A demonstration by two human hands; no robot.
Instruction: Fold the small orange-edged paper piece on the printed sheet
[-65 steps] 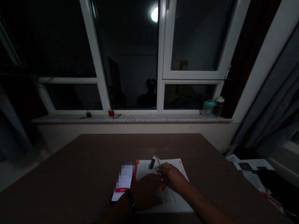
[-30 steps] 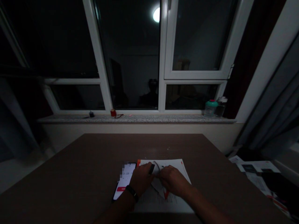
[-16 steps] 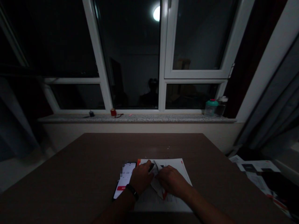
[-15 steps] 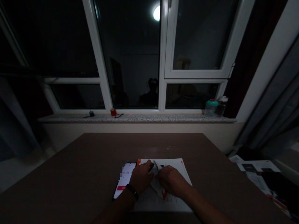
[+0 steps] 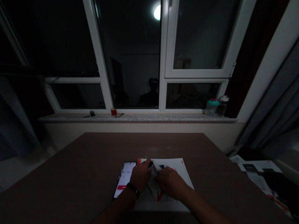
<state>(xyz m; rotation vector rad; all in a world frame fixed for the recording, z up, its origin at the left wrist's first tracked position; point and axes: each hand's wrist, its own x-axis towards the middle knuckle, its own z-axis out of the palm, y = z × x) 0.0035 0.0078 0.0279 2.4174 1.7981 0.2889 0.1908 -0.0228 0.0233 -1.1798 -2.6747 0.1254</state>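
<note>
Hands (image 5: 140,175) pinch folded paper (image 5: 153,184) between them; contents of the teal-lidded container (image 5: 211,108) on the sill (image 5: 163,117) are unclear.

Both hands (image 5: 155,180) together, fingers apparently curled.

Since the earliest view, we have raised our left hand (image 5: 140,175) from low over the printed page (image 5: 183,172) to pinch the left side of the folded paper (image 5: 153,185). Compared with half a second ago, the paper's red tip (image 5: 160,195) has swung leftward between our hands, and a pink spot (image 5: 174,169) now shows on the page beyond our right hand (image 5: 171,183).
</note>
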